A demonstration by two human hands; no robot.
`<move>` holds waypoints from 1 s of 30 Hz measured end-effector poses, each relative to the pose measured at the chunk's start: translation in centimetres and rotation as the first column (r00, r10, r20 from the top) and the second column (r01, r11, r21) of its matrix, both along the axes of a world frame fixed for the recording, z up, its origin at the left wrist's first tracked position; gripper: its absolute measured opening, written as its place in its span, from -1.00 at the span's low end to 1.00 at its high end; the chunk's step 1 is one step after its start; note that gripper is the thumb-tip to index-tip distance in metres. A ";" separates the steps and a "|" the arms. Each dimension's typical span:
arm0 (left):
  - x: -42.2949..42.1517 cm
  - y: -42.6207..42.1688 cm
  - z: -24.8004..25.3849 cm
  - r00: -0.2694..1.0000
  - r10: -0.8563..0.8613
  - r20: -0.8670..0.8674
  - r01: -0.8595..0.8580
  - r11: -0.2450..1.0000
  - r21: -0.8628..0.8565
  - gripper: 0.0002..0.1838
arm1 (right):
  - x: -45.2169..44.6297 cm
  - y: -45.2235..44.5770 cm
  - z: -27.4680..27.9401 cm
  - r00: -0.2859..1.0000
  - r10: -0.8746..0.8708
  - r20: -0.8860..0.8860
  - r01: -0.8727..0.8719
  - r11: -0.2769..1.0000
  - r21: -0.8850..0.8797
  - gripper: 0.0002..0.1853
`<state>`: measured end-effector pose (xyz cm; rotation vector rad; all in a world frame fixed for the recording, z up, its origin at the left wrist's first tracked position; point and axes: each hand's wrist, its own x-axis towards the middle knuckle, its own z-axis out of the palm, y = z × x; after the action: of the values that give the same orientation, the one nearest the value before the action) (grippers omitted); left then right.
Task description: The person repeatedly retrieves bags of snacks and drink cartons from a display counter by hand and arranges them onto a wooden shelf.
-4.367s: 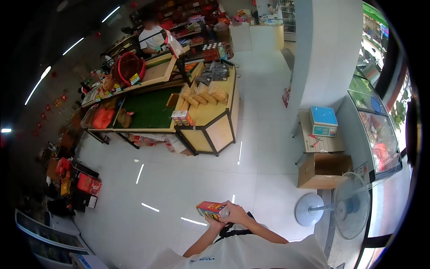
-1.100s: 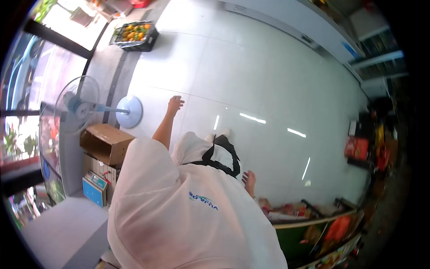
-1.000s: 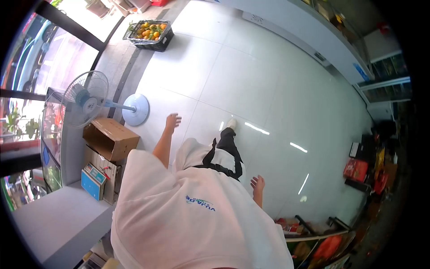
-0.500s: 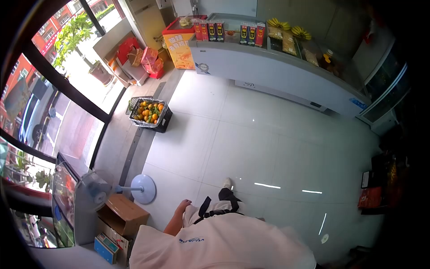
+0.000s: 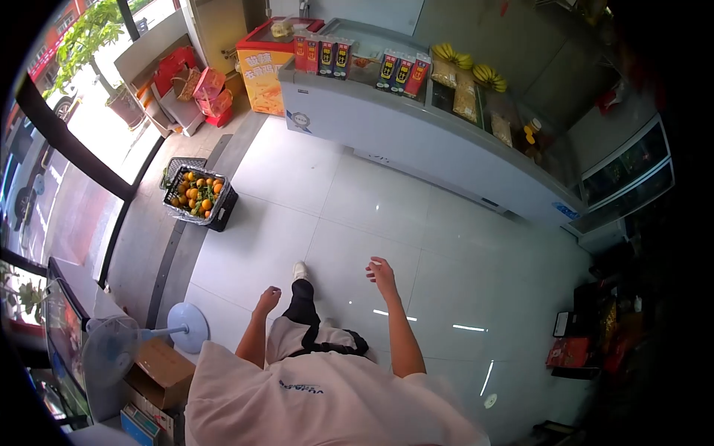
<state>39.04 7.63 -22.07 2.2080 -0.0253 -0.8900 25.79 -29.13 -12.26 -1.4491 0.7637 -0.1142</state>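
My left hand [image 5: 268, 299] hangs in front of my left thigh, its fingers loosely curled with nothing seen in them. Farther forward, my right hand [image 5: 381, 275] is held over the floor with its fingers bent and slightly apart, holding nothing. Neither hand touches any object. Ahead and to the left stands a black crate [image 5: 222, 213], lined with plastic and filled with oranges [image 5: 195, 192] and some green leaves. It is the nearest stocked container to my left hand, well out of its reach.
A long white chest freezer [image 5: 416, 119] carries drink cartons [image 5: 335, 58], bananas [image 5: 489, 76] and bags. An orange cooler [image 5: 265, 82] adjoins it. A standing fan [image 5: 189, 327] and a cardboard box [image 5: 160, 372] are at lower left. Glossy tiles [image 5: 357, 238] cover the floor.
My right hand and forearm have come into view, swung forward. My left hand has moved forward too. A foot has stepped ahead, and the crate and fan have shifted left in view.
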 end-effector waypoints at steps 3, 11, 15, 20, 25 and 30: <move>2.1 3.8 -5.2 0.968 0.064 -0.244 -0.026 0.987 0.157 -0.65 | -3.6 -1.1 -8.1 0.963 0.040 -0.268 -0.035 0.999 0.023 -0.65; 11.8 7.7 -5.6 0.724 0.453 -0.521 -0.314 0.888 0.337 -0.59 | -15.0 -1.5 -9.0 0.328 0.351 -0.877 -0.238 0.929 0.283 -0.64; 20.9 1.9 -7.4 0.883 0.383 -0.271 -0.318 0.913 0.255 -0.70 | -6.0 -4.6 -8.1 0.447 0.320 -0.835 -0.314 0.931 0.189 -0.62; 32.9 -13.5 -1.5 0.928 0.219 -0.301 -0.252 0.965 -0.072 -0.66 | 12.2 -7.8 -9.4 0.744 0.239 -0.624 -0.277 0.960 0.038 -0.60; 39.1 -26.1 3.2 0.986 -0.118 -0.118 0.070 0.934 -0.350 -0.62 | 34.8 -14.2 -5.6 0.955 0.056 -0.291 -0.030 0.995 0.092 -0.64; 44.3 -30.8 4.2 0.899 -0.426 -0.103 0.391 0.885 -0.254 -0.60 | 45.0 -18.8 -6.5 0.986 0.035 -0.161 -0.011 0.989 0.145 -0.64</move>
<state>83.32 -23.16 -17.87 1.9406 -0.5145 -1.2234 70.79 -47.94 -18.79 -1.3402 0.8704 0.0773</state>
